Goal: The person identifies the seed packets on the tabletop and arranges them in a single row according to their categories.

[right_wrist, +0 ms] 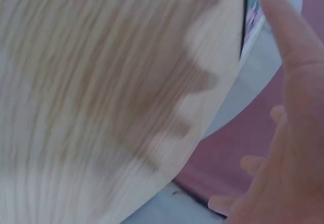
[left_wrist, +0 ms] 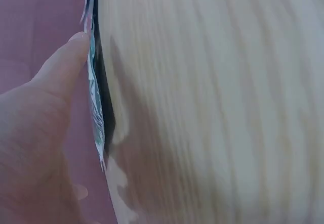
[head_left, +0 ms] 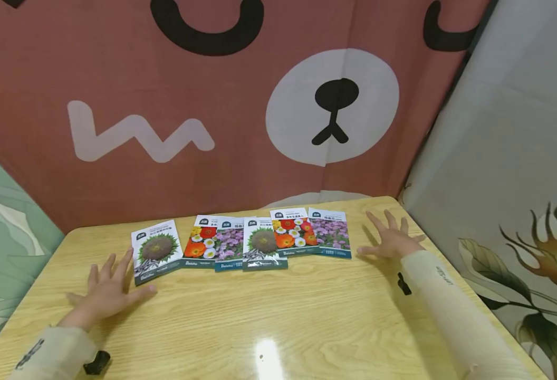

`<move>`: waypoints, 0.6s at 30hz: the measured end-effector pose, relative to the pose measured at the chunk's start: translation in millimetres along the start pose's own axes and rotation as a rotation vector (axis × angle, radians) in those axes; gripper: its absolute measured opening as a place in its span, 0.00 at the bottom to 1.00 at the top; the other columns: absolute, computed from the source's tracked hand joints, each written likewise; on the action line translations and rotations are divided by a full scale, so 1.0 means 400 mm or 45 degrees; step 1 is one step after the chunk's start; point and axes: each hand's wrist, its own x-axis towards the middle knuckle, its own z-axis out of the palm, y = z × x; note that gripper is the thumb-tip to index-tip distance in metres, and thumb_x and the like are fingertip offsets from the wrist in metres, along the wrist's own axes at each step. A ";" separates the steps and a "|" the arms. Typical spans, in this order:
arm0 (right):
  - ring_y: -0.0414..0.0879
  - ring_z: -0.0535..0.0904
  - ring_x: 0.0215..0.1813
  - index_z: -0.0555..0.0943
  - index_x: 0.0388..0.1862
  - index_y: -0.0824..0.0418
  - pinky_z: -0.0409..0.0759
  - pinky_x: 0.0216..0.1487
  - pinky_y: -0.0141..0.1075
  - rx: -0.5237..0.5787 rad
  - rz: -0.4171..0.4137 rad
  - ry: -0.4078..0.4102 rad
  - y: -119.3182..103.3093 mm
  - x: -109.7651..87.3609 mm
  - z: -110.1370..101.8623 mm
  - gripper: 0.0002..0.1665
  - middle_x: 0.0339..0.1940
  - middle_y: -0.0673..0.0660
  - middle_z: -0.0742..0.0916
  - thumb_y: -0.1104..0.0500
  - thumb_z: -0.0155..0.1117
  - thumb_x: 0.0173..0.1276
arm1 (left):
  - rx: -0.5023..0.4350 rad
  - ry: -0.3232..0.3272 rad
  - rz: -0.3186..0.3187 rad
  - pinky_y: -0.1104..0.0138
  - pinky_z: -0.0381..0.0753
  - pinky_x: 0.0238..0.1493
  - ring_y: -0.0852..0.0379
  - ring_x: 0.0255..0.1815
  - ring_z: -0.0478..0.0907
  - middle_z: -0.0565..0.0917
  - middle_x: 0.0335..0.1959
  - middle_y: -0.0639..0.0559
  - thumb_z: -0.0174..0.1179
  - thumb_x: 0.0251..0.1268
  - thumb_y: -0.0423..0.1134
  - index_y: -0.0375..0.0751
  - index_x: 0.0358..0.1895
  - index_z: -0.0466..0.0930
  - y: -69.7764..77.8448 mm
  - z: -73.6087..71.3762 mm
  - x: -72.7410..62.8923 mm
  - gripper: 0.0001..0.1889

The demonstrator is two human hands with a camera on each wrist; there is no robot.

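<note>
Head cam: cream sleeves [head_left: 454, 306] up close, then both hands with fingers spread wide, holding nothing. Left hand [head_left: 103, 295] is just beside the spiky-flower packet [head_left: 157, 252], can't tell if it's touching. Right hand [head_left: 390, 238] is near the purple-flower packet [head_left: 330, 235] at the other end. All six packets [head_left: 295, 232] line up, mostly overlapping, toward the wooden table's [head_left: 259, 306] far edge. Bear-print cloth [head_left: 164, 190] behind.
</note>
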 end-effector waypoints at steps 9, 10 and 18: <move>0.85 0.33 0.75 0.41 0.85 0.46 0.40 0.53 0.89 0.060 -0.076 0.043 -0.116 0.012 0.017 0.60 0.82 0.70 0.39 0.36 0.67 0.68 | -0.114 0.021 -0.050 0.11 0.31 0.40 0.10 0.70 0.31 0.31 0.76 0.19 0.57 0.64 0.72 0.50 0.80 0.18 0.033 0.011 0.008 0.63; 0.84 0.34 0.75 0.42 0.85 0.47 0.41 0.54 0.89 0.070 -0.096 0.059 -0.133 0.013 0.022 0.58 0.82 0.70 0.41 0.38 0.66 0.69 | -0.137 0.030 -0.046 0.11 0.32 0.40 0.09 0.70 0.32 0.32 0.76 0.19 0.57 0.64 0.71 0.48 0.80 0.19 0.037 0.010 0.010 0.63; 0.78 0.54 0.74 0.56 0.81 0.59 0.67 0.64 0.71 0.346 -0.288 0.211 -0.286 0.011 0.055 0.46 0.78 0.74 0.52 0.54 0.67 0.71 | -0.375 0.120 0.026 0.17 0.47 0.57 0.10 0.70 0.36 0.33 0.73 0.13 0.50 0.76 0.61 0.29 0.79 0.25 0.069 -0.004 0.016 0.53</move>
